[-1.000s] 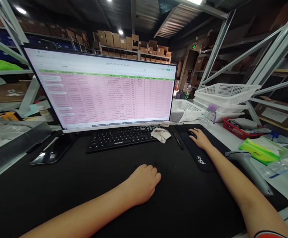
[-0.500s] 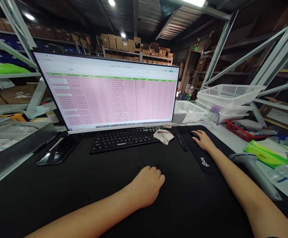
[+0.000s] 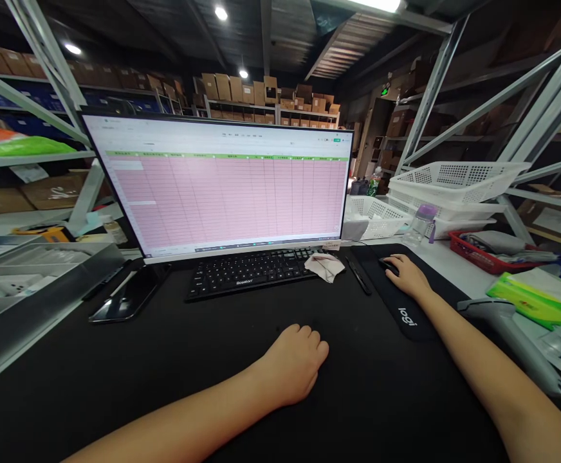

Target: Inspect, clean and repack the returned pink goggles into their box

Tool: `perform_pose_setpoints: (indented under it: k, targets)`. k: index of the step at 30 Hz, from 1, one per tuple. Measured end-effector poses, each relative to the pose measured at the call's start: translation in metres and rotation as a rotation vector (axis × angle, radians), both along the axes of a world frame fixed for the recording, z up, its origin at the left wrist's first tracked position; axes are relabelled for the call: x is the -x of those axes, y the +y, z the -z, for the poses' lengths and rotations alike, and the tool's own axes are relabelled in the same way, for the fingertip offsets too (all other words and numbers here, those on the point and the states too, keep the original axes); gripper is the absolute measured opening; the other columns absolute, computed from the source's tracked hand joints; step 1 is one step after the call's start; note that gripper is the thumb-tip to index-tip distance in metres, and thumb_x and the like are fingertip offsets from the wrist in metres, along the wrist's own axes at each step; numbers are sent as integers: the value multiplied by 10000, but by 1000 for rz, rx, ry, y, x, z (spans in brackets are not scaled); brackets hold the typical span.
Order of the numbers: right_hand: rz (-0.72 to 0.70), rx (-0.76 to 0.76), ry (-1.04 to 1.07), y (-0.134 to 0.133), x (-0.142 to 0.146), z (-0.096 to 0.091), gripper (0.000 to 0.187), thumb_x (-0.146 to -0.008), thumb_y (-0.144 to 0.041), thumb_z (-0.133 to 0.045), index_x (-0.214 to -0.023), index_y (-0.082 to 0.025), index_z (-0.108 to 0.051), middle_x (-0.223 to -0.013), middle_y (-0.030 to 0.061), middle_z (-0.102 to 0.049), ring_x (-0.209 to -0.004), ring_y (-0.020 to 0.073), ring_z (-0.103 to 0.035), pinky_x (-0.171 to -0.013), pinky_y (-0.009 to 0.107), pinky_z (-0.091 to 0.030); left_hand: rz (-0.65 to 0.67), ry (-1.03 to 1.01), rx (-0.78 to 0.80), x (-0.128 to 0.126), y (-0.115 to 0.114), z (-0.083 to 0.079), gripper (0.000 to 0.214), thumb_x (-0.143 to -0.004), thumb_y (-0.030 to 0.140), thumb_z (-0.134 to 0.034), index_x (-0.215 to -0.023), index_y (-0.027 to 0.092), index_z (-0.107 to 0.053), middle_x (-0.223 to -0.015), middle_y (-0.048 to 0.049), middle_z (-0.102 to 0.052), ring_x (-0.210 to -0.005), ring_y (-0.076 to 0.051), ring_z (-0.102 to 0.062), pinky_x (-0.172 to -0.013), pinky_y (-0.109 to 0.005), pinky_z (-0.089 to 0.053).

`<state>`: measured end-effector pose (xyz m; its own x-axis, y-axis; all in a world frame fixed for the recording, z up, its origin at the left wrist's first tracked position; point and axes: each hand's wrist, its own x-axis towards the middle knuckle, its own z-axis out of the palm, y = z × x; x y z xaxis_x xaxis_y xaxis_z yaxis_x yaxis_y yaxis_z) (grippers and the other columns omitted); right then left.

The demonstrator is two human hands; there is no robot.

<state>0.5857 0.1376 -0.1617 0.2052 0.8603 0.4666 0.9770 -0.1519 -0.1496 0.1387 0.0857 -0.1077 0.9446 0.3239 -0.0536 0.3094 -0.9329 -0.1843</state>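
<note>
My right hand (image 3: pixel 407 275) rests over a black computer mouse (image 3: pixel 389 266) on a dark mouse pad (image 3: pixel 408 326) marked "logi". Curled into a loose fist, my left hand (image 3: pixel 296 364) lies on the black desk mat (image 3: pixel 174 360); its palm side is hidden, and I cannot see anything in it. Behind it are a black keyboard (image 3: pixel 251 273) and a crumpled white tissue (image 3: pixel 325 266) lying on the keyboard's right end. A monitor (image 3: pixel 227 193) shows a pink spreadsheet with a green header row and mostly blank cells.
A phone (image 3: pixel 128 297) lies at the left beside a grey tray (image 3: pixel 44 302). Right of the mouse pad are a barcode scanner (image 3: pixel 516 341), a green tissue pack (image 3: pixel 534 299), a red basket (image 3: pixel 478 252) and stacked white baskets (image 3: pixel 459 183). A black pen-like item (image 3: pixel 358 275) lies left of the pad.
The spreadsheet has changed from rows filled with text to mostly blank rows. My view has shifted slightly left; both hands keep their places on the desk.
</note>
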Motion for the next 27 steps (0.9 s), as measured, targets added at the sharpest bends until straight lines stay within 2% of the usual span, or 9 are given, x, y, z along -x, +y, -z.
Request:
perform_pose_setpoints:
  k: [17, 20, 23, 27]
  targets:
    - [47, 23, -26, -9, 9, -9, 371, -852, -317, -547, -1193, -276, -686, -1277, 67, -622, -1059, 261, -648, -929, 406, -543, 11, -11, -6, 0, 0, 1, 186, -944, 322, -533, -1016, 159, -587, -930, -97, -627, -834, -249, -596, -695, -388, -430]
    - [59, 32, -19, -10, 11, -11, 398, -859, -337, -547, -1235, -275, -664, -1298, 74, -608, -1058, 267, -649, -904, 405, -550, 11, -10, -5, 0, 0, 0, 185, -950, 319, -522, -1017, 158, -586, -926, -101, -625, -833, -255, -592, -693, -394, -431]
    - [58, 38, -10, -9, 11, -11, 443, -882, -369, -537, -1305, -269, -624, -1335, 86, -586, -1082, 273, -645, -913, 409, -551, 6, -7, -8, 0, -1, -2, 180, -946, 311, -525, -1016, 158, -587, -917, -92, -623, -833, -257, -596, -690, -392, -431]
    - [45, 51, 0, -7, 10, -11, 421, -905, -385, -524, -1293, -266, -638, -1339, 86, -580, -1108, 269, -642, -953, 404, -543, 7, -7, -11, 0, -2, -1, 186, -937, 320, -537, -1012, 159, -590, -918, -83, -623, -831, -254, -598, -695, -389, -435]
